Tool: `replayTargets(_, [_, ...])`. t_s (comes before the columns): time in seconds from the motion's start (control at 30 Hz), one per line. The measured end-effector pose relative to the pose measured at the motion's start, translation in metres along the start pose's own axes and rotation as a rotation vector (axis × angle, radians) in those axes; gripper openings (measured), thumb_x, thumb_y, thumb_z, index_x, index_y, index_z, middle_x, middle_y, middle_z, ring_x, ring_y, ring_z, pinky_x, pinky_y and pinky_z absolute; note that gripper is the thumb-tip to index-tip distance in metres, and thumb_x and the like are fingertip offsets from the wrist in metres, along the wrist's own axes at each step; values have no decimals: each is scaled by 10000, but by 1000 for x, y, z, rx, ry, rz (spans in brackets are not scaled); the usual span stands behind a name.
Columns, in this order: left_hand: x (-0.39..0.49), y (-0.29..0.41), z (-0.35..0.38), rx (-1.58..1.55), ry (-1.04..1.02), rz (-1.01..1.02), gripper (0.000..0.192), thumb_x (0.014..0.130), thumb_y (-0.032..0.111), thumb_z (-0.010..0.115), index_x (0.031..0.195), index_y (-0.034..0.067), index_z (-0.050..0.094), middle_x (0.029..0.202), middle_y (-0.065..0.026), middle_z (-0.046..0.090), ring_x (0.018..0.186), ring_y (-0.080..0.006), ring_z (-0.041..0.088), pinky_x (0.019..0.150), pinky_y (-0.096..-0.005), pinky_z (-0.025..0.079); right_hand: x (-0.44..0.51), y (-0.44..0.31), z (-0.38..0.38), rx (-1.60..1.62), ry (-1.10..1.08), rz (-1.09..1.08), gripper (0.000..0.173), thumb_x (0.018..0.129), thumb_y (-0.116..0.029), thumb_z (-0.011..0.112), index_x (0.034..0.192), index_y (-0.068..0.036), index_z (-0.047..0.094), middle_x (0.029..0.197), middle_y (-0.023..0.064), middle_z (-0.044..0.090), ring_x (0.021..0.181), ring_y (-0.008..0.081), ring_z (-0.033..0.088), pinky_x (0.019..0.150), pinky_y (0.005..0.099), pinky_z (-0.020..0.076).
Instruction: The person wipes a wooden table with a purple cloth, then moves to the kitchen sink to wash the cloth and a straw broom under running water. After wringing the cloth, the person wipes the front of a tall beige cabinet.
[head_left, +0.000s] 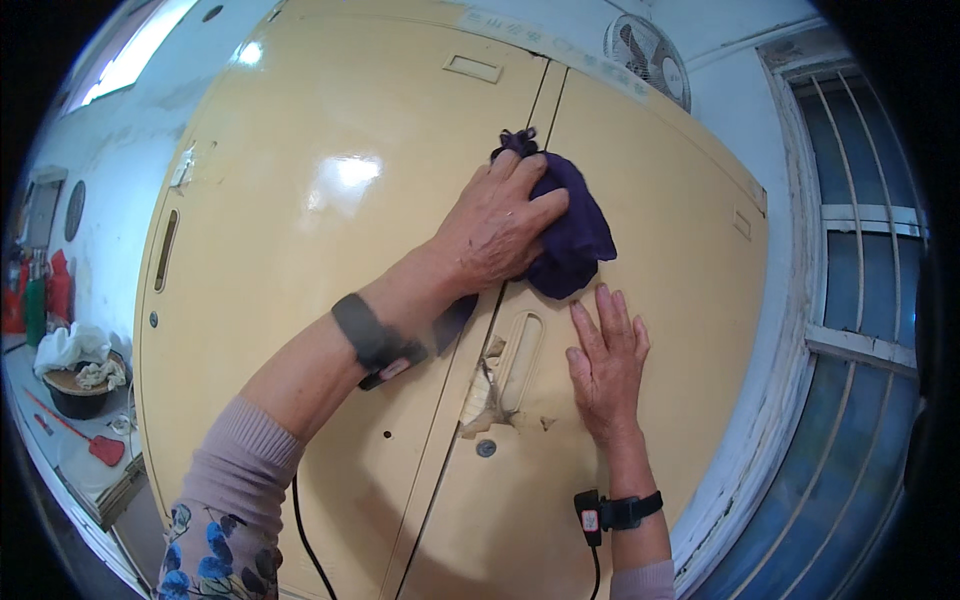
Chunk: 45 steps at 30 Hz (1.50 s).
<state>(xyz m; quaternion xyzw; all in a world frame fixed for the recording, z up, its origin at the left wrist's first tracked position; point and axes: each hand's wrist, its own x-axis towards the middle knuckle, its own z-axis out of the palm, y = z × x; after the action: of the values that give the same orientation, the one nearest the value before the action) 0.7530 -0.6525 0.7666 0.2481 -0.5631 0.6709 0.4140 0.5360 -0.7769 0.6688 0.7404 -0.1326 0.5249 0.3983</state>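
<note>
My left hand (499, 221) grips a bunched dark purple cloth (566, 232) against the front of a cream-yellow metal cabinet (262, 262). The cloth lies over the seam between two doors, with a frilled dark end showing above my fingers. Another purple portion shows below my forearm; its link to the cloth is hidden. Just below and to the right, my right hand (611, 341) rests on the right-hand door, fingers spread and holding nothing. Left of that hand are a recessed door handle (523, 360), torn and peeling around its edge, and a round lock (486, 448).
A barred window (862, 277) borders the cabinet at right. On top stands an electric fan (649, 60). At left, a table (71, 442) carries a dark pot (79, 394) with white cloths and a red fly swatter (105, 450). Black cables hang from both wrist straps.
</note>
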Motion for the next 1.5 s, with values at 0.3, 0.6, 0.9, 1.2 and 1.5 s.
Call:
replayTargets(0.3, [87,-42,31,54,338,-9,291,777,35,635,1064,78,611,1028,-163,615,959,-395,586,797,-470,513,-11,8,-18,73,-71,-96,555,895,-245,664,1436,-210,543,1604,112,345,1483,317,306,1180,567,196])
replayTargets(0.6, [89,-188,-35,486,760,-662,510,915,402,599,1291,66,522,1290,-273,569,1189,-474,526,1011,-562,420,-21,15,-32,97,-162,-163,529,902,-249,667,1415,-205,548,1589,120,362,1480,302,315,1177,561,197])
replayTargets(0.9, [114,-205,-20,525,254,-962,504,936,448,560,1318,119,570,1268,-252,626,1214,-440,582,1035,-532,445,-24,11,-27,122,-198,-129,571,898,-228,658,1447,-202,503,1609,136,318,1492,314,283,1170,596,171])
replayTargets(1.2, [176,-161,35,654,-234,-478,341,971,379,494,1139,157,692,1245,-70,661,1189,-324,606,951,-590,466,-25,10,-21,126,-184,-132,617,863,-259,685,1446,-201,492,1615,133,294,1503,314,236,1168,592,145])
replayTargets(1.5, [209,-91,86,383,-243,-249,329,883,375,556,985,153,776,1082,-72,743,1013,-290,697,837,-462,516,-25,8,-14,74,-147,-120,617,831,-331,703,1412,-231,523,1597,122,325,1488,307,263,1159,590,163])
